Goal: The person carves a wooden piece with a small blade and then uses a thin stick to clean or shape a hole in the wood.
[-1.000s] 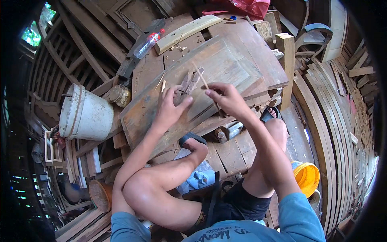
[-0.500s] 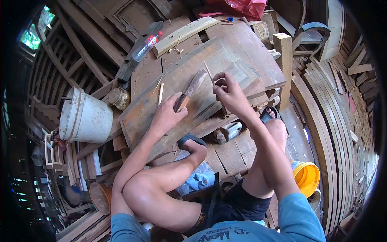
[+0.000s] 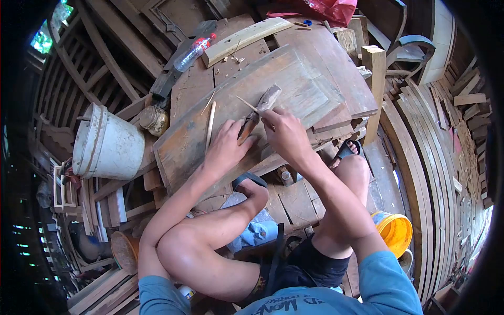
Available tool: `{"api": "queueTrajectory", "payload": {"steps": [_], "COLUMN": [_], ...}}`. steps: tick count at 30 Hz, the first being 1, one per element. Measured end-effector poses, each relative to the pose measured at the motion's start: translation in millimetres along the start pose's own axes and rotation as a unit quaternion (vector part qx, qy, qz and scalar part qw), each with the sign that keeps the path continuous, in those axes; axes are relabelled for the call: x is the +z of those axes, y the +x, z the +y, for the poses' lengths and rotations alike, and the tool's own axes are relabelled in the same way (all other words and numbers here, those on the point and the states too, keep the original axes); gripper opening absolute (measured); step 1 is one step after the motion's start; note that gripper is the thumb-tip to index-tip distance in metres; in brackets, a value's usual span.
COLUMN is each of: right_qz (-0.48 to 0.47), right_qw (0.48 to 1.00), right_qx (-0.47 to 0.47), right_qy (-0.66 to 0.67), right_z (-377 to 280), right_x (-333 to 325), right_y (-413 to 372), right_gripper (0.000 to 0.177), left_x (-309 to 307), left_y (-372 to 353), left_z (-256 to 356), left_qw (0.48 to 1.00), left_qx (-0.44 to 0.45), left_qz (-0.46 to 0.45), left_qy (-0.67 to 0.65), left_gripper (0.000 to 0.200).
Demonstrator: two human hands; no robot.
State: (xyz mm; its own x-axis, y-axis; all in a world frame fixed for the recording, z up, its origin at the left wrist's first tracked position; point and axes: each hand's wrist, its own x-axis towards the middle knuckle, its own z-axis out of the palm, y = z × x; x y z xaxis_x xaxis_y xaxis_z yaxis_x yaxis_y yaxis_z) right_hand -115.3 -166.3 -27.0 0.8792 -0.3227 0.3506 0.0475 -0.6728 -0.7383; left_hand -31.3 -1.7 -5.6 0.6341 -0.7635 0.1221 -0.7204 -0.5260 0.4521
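My left hand (image 3: pixel 224 144) is wrapped around the orange-brown wooden handle of a knife-like tool (image 3: pixel 269 97), whose broad greyish-brown end points away from me over the board. In my right hand (image 3: pixel 285 132), a thin wooden stick (image 3: pixel 245 103) is pinched between the fingers. It slants up to the left and crosses the tool in this view. Both hands are close together above a worn wooden panel (image 3: pixel 184 149). A pale round stick (image 3: pixel 211 123) lies on the panel just beyond my left hand, beside a thin sliver (image 3: pixel 208 102).
A curved wood piece (image 3: pixel 247 41), shavings and a plastic bottle (image 3: pixel 194 52) lie at the back. A white bucket (image 3: pixel 113 144) and a dirty jar (image 3: pixel 154 121) stand left. An upright post (image 3: pixel 374 94) and yellow bucket (image 3: pixel 395 233) are right. Long planks (image 3: pixel 412 173) line the right side.
My right hand has moved left and down, bringing the thin stick across the tool; the stick now leans more to the left. My left hand keeps its hold on the tool.
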Motion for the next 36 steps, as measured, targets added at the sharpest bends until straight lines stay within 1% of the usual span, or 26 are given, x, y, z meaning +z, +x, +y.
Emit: {"api": "queueTrajectory", "payload": {"steps": [1,3,4,6,7,9,13,15,16,19,21,23,24,25,27,29,31,33,34,35,36], "right_qz": [-0.003,0.017,0.012,0.017,0.012,-0.023,-0.012,0.014,0.001,0.005,-0.003,-0.016,-0.004,0.011,0.016,0.033,0.027,0.000,0.019,0.016,0.019], "right_qw": [1.000,0.999,0.999,0.999,0.999,0.998,0.997,0.997,0.996,0.997,0.998,0.998,0.997,0.994,0.993,0.995,0.996,0.998,0.998,0.998,0.995], "right_qx": [-0.002,-0.025,-0.024,-0.015,-0.015,0.049,0.055,-0.020,-0.018,-0.004,0.001,0.018,-0.008,-0.036,-0.038,-0.052,-0.056,0.015,-0.017,-0.007,-0.034], "right_qy": [-0.001,-0.026,-0.028,-0.043,-0.044,-0.042,-0.053,-0.070,-0.089,-0.074,-0.068,-0.061,-0.080,-0.100,-0.109,-0.079,-0.065,-0.068,-0.064,-0.064,-0.090], "right_z": [-0.7,-1.9,-2.7,-6.5,-9.3,-16.7,-19.0,-11.9,-11.6,-18.3,-19.4,-16.3,-13.7,-12.3,-12.3,-13.7,-14.0,-16.9,-14.7,-13.0,-11.4], "right_x": [1.8,6.0,7.0,6.1,2.3,-8.2,-3.4,6.8,8.1,-2.3,-13.7,-14.6,-10.5,-6.2,-0.5,0.4,-8.9,-17.1,-13.9,-8.3,-2.7], "right_y": [1.0,0.2,-0.3,0.5,-3.6,-13.1,-11.1,8.5,15.6,-1.3,-13.0,-13.6,-5.0,5.0,10.4,6.1,-6.2,-11.9,-6.9,-0.2,10.3], "right_gripper": [0.028,0.029,0.029,0.026,0.026,0.024,0.025,0.025,0.023,0.020,0.021,0.022,0.021,0.021,0.022,0.024,0.025,0.018,0.017,0.017,0.020], "left_x": [1.0,4.4,3.8,0.8,2.3,2.9,7.0,10.9,6.7,5.2,5.6,6.4,4.8,5.1,3.2,0.2,-0.8,-1.0,-0.6,1.5,3.2], "left_y": [0.1,-0.9,-0.8,-0.1,-1.6,-1.5,-3.3,0.4,3.7,1.4,2.5,1.9,2.7,4.0,6.8,6.4,6.7,10.8,12.1,11.2,11.7], "left_z": [-0.1,0.9,0.7,-0.4,-1.3,-3.2,-3.7,0.2,-0.1,4.4,1.0,-1.3,0.2,-1.3,-2.4,-1.2,2.7,-0.1,-0.3,0.9,0.8], "left_qw": [1.000,0.999,0.999,0.998,0.998,0.995,0.992,0.993,0.994,0.993,0.993,0.991,0.991,0.992,0.992,0.989,0.988,0.988,0.988,0.987,0.988], "left_qx": [-0.002,0.017,0.014,0.017,0.013,0.041,0.057,0.051,0.022,0.033,0.037,0.065,0.047,0.048,0.016,0.023,0.017,0.009,0.002,-0.002,0.001], "left_qz": [0.002,0.010,0.010,-0.025,-0.024,-0.006,-0.003,0.037,-0.012,-0.005,0.011,0.026,0.011,0.006,0.009,0.025,0.010,0.005,0.005,-0.002,-0.009], "left_qy": [-0.002,0.046,0.042,0.061,0.058,0.094,0.114,0.095,0.109,0.116,0.115,0.114,0.121,0.119,0.127,0.142,0.152,0.151,0.156,0.160,0.157], "left_gripper": [0.043,0.045,0.045,0.046,0.046,0.048,0.049,0.038,0.034,0.028,0.025,0.023,0.022,0.022,0.022,0.023,0.024,0.025,0.025,0.026,0.026]}}
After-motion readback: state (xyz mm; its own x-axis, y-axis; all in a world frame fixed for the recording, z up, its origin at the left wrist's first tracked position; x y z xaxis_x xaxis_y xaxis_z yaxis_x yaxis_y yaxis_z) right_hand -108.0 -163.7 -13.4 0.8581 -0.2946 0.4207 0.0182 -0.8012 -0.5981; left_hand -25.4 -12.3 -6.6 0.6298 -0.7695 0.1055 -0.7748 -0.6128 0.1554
